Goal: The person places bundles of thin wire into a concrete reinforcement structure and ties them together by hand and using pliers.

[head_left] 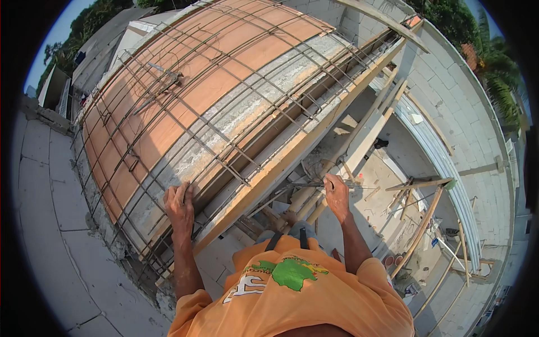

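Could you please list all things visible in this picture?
Steel grid: one, dark brown, upper left
Boards: several, orange, under grid
Plank: one long, yellowish, beside grid
Poles: several, light brown, lower right
Metal sheets: several, silvery, right
Block wall: one, grey, right side
Palms: some, green, upper right
Debris: many bits, mixed colours, right
Shirt: one, orange, bottom centre
Left hand: one, bare, at the grid
Right hand: one, bare, centre-right, pinching dark wire
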`<action>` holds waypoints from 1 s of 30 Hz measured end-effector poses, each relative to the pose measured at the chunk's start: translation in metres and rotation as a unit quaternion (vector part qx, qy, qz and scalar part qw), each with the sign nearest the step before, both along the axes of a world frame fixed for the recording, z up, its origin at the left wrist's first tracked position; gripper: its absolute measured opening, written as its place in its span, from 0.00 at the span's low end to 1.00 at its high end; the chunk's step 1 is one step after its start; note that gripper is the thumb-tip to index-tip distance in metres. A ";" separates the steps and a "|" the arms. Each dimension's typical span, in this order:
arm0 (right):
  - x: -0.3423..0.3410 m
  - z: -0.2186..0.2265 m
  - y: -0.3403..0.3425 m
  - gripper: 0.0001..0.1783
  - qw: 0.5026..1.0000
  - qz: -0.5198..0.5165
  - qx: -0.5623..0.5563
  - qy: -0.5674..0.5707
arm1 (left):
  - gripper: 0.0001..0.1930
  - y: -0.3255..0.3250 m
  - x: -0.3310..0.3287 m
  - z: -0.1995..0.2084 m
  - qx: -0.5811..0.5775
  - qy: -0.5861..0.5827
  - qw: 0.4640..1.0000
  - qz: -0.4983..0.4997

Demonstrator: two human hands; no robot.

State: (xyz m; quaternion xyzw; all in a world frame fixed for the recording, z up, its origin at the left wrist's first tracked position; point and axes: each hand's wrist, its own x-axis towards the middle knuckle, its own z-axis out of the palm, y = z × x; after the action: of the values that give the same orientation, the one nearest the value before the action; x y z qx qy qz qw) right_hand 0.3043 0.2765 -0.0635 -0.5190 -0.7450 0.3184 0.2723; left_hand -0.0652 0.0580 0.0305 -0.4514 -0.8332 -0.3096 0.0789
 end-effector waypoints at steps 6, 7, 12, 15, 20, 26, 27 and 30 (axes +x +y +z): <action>-0.008 0.006 0.001 0.13 0.999 0.027 0.021 0.000 | 0.10 -0.001 0.000 0.000 -0.003 -0.011 1.000 -0.002; -0.008 0.004 0.000 0.13 0.999 0.026 0.022 -0.001 | 0.09 -0.002 0.000 0.000 0.000 -0.010 1.000 -0.005; -0.005 -0.006 -0.010 0.13 0.999 0.042 0.013 -0.022 | 0.09 -0.009 -0.004 -0.001 0.009 -0.020 1.000 -0.019; 0.003 -0.018 -0.020 0.12 0.999 0.036 0.007 -0.032 | 0.09 -0.012 -0.007 -0.005 0.000 -0.011 1.000 -0.026; 0.032 -0.048 -0.027 0.11 0.998 0.011 0.005 -0.069 | 0.10 0.006 0.000 -0.010 -0.016 -0.004 1.000 -0.022; 0.096 -0.115 -0.052 0.12 0.993 -0.030 -0.077 -0.085 | 0.16 0.003 -0.001 0.000 0.026 -0.013 0.999 -0.014; 0.110 -0.130 -0.062 0.12 0.992 -0.039 -0.084 -0.087 | 0.16 0.009 0.002 0.002 0.015 0.043 0.999 -0.023; 0.138 -0.166 -0.085 0.11 0.989 -0.097 -0.062 -0.098 | 0.16 0.023 0.036 0.023 0.033 0.053 0.997 -0.038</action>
State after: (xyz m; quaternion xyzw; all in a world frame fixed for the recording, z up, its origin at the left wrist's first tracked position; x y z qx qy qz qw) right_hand 0.4420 0.1913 -0.2298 -0.6333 -0.6930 0.2837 0.1955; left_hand -0.0290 0.0814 0.0532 -0.4952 -0.7996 -0.3156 0.1258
